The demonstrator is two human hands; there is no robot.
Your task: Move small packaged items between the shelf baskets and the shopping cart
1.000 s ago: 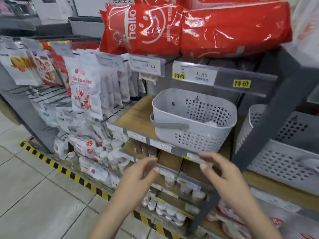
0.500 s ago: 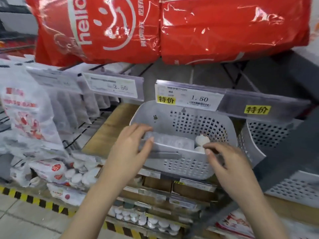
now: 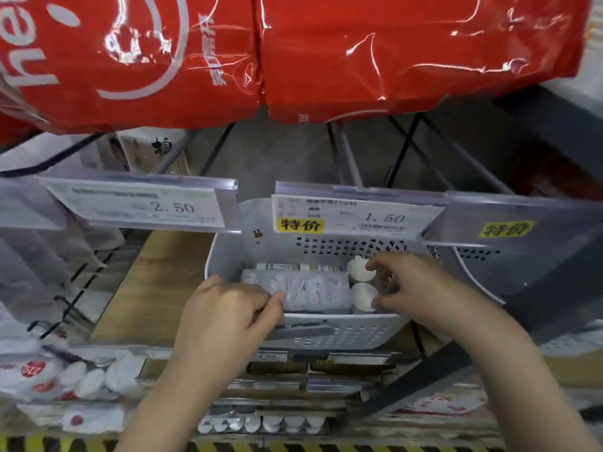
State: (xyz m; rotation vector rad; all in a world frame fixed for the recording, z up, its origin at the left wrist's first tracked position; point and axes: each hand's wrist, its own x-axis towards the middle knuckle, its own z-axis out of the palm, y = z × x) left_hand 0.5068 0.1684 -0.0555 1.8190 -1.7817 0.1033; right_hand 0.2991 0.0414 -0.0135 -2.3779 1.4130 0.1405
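Clear flat packet (image 3: 303,288) lies in the grey basket (image 3: 342,334), on the left of its floor, long side running left to right. Behind it, against the far wall, I see a row of small labelled items, too blurred to read. Two white round caps (image 3: 360,283) sit at the basket's right end, one behind the other.

Left hand (image 3: 225,318) is over the near-left rim; its fingers (image 3: 277,296) are curled and pinch the packet's left edge. Right hand (image 3: 414,288) reaches in from the right. Its fingers are bent around the two caps, forefinger by the far one, thumb by the near one; I cannot tell whether they actually grip either, since the frame is soft there.

The basket sits on a wooden shelf (image 3: 156,288), with a dark handle on its near face. A second grey basket (image 3: 470,272) stands just beside it on the right. Price tags hang above: 2.50 (image 3: 173,207) to the left, 1.50 (image 3: 385,218) over the basket, with yellow special-price stickers. Large red plastic-wrapped packs (image 3: 391,53) fill the shelf overhead. White pouches hang far left; small white containers line the lower shelves.
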